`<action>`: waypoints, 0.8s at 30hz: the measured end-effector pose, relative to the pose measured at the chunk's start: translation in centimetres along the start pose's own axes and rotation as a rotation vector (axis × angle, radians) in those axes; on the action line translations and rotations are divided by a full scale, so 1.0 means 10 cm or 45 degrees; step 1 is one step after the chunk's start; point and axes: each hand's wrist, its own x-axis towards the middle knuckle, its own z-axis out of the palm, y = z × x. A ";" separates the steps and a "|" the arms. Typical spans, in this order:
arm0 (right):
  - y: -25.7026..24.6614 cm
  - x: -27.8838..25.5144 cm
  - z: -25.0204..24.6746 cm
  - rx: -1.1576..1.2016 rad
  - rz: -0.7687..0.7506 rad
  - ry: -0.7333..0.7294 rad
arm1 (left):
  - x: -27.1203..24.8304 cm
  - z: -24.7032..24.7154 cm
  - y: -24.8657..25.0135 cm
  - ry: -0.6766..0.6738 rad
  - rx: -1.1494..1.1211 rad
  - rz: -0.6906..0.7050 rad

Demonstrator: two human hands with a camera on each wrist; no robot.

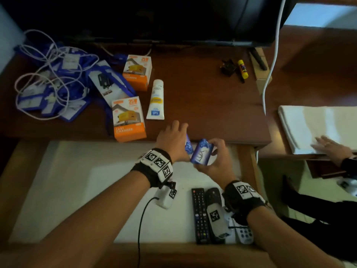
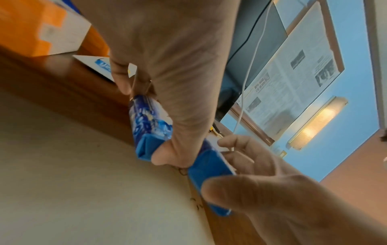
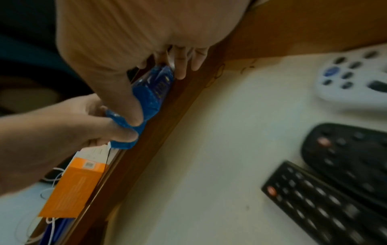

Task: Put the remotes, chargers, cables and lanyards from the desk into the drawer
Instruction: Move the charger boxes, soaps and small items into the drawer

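Note:
Over the desk's front edge my left hand (image 1: pixel 173 138) grips a blue soap bar (image 1: pixel 188 145), seen in the left wrist view as a soap bar (image 2: pixel 150 122). Beside it my right hand (image 1: pixel 216 155) holds a blue Lux soap bar (image 1: pixel 201 151), also a soap bar (image 3: pixel 155 89) in the right wrist view. Below them the open drawer (image 1: pixel 77 180) holds a black remote (image 1: pixel 200 215), a second black remote (image 1: pixel 212 196) and a white remote (image 1: pixel 245 234). Two orange charger boxes (image 1: pixel 129 118) (image 1: pixel 138 72) and a tangle of white cables and blue lanyards (image 1: pixel 52 80) lie on the desk's left.
A white cream tube (image 1: pixel 156 99) lies mid-desk. A black plug (image 1: pixel 228 68) and a glue stick (image 1: pixel 242 69) sit at the back right under the TV (image 1: pixel 154 20). Another person's hand (image 1: pixel 332 149) rests on white cloth (image 1: pixel 318 124) at the right.

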 end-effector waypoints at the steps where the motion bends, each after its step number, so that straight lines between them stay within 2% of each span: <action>1: 0.02 -0.12 -0.01 0.056 0.046 0.017 | -0.12 0.07 0.02 0.011 -0.008 0.005; 5: 0.16 -0.60 -0.03 0.157 0.199 0.034 | -0.63 0.47 0.09 -0.057 0.001 0.011; 11: 0.33 -0.81 0.20 0.052 0.416 0.020 | -1.12 1.08 0.13 -0.522 -0.055 -0.052; 13: 0.37 -0.79 0.27 -0.098 0.416 -0.066 | -1.19 1.16 0.12 -0.637 -0.074 -0.048; 17: 0.39 -0.69 0.35 -0.506 0.296 -0.392 | -1.24 1.29 0.12 -0.778 -0.096 0.000; 20: 0.37 -0.57 0.41 -0.703 0.230 -0.602 | -1.25 1.35 0.14 -0.862 -0.157 0.019; 24: 0.38 -0.52 0.54 -0.849 0.149 -0.730 | -1.25 1.41 0.16 -0.931 -0.234 0.004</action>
